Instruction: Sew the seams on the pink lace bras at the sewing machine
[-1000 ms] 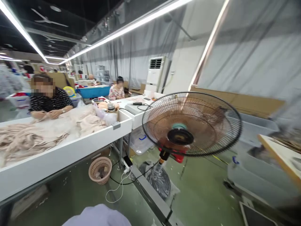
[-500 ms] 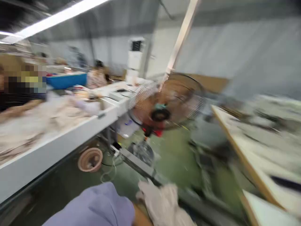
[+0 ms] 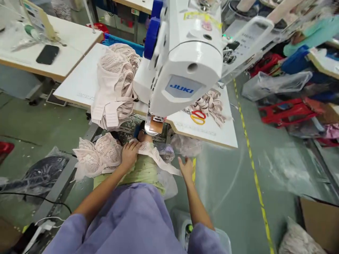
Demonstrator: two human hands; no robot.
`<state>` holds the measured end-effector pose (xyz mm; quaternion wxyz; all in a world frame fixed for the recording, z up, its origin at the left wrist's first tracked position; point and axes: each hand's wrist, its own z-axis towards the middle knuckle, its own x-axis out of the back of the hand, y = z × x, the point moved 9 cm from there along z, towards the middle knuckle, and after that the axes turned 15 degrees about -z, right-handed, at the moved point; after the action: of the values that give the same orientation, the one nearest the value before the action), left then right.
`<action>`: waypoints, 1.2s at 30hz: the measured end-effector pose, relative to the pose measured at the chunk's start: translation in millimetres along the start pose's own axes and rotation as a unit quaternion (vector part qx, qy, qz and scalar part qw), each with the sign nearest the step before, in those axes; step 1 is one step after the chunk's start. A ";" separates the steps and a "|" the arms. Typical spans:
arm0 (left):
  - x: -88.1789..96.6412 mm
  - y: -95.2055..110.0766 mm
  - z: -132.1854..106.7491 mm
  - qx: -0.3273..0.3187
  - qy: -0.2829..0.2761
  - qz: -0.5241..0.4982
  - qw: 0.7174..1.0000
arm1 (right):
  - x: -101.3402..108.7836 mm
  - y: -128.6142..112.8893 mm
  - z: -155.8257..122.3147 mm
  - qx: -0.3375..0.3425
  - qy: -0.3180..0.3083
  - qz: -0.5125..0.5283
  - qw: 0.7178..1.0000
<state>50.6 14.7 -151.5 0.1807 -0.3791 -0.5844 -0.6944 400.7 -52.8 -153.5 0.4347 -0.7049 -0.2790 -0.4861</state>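
A light pink lace bra [image 3: 97, 153] lies across my lap, on green cloth, in the head view. My left hand [image 3: 129, 154] is closed on it beside the cups, with the fingertips over its edge. The bra's band [image 3: 166, 165] stretches to the right, and its end meets my right hand [image 3: 186, 169]. That hand's thumb stands apart from the fingers; its fingers are partly hidden. Just beyond my lap is a white JUKI sewing machine [image 3: 182, 84], its needle area above and slightly right of my left hand.
A pile of bras [image 3: 113, 84] lies on the white tabletop [image 3: 76, 83] left of the machine. Scissors [image 3: 198, 117] and fabric scraps [image 3: 212, 106] are on the right. A phone [image 3: 47, 54] rests on the neighbouring table. A plastic bin [image 3: 224, 240] stands low by my right arm.
The view has swung from the fan and neighbouring tables to the sewing machine and my lap. Pale cloth was by my arm in the blurred earlier frame; now the bra lies across my lap.
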 end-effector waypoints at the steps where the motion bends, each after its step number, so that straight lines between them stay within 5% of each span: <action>1: 0.1 2.4 3.4 -0.001 0.002 0.008 1.000 | -14.8 -16.6 3.9 0.026 -0.003 0.008 1.000; 5: -10.7 14.0 -8.8 0.008 -0.027 0.020 0.999 | -73.8 -132.6 -8.3 0.288 -0.053 -0.006 0.956; 7: 0.9 8.6 -27.7 0.020 -0.043 0.014 0.999 | -92.3 -169.0 -18.3 0.363 -0.060 -0.026 0.930; 9: 38.9 -14.3 -51.3 0.063 -0.024 0.021 0.998 | -100.2 -179.1 -17.1 0.354 -0.052 -0.023 0.933; 13: 152.2 -89.2 -113.5 0.248 0.093 0.095 0.960 | -99.8 -178.0 -10.7 0.309 -0.023 0.008 0.951; 16: 185.6 -120.7 -146.5 0.324 0.097 0.109 0.935 | -95.0 -194.1 -22.8 0.300 -0.010 0.036 0.953; 20: 173.7 -107.9 -152.4 0.324 0.068 0.075 0.941 | -89.7 -251.6 -72.7 0.362 -0.102 0.096 0.921; 25: 164.3 -9.3 -133.5 0.202 0.014 -0.018 0.979 | -52.2 -321.8 -136.6 0.521 -0.237 0.124 0.811; 27: 164.2 35.4 -118.3 0.100 -0.029 -0.113 0.988 | -28.9 -328.3 -151.1 0.570 -0.307 0.095 0.756; 29: 173.2 50.7 -94.9 0.079 0.006 -0.206 0.975 | 2.3 -322.3 -154.6 0.581 -0.362 0.065 0.726; 31: 164.4 52.6 -60.7 0.104 0.020 -0.298 0.949 | 44.1 -313.5 -151.0 0.579 -0.369 0.056 0.725; 32: 146.7 56.6 -42.7 0.126 -0.018 -0.349 0.928 | 67.5 -309.3 -147.6 0.572 -0.361 0.068 0.734; 34: 95.6 79.0 -18.2 0.168 -0.169 -0.452 0.860 | 108.5 -297.2 -140.7 0.543 -0.366 0.111 0.748; 36: 57.1 106.1 -9.9 0.204 -0.280 -0.533 0.772 | 130.9 -278.1 -139.3 0.522 -0.435 0.132 0.722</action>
<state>84.2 -10.4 -38.1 -0.3168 -0.1386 -0.8453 -0.4073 160.8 -50.1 83.9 0.6245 -0.5304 -0.5510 0.1584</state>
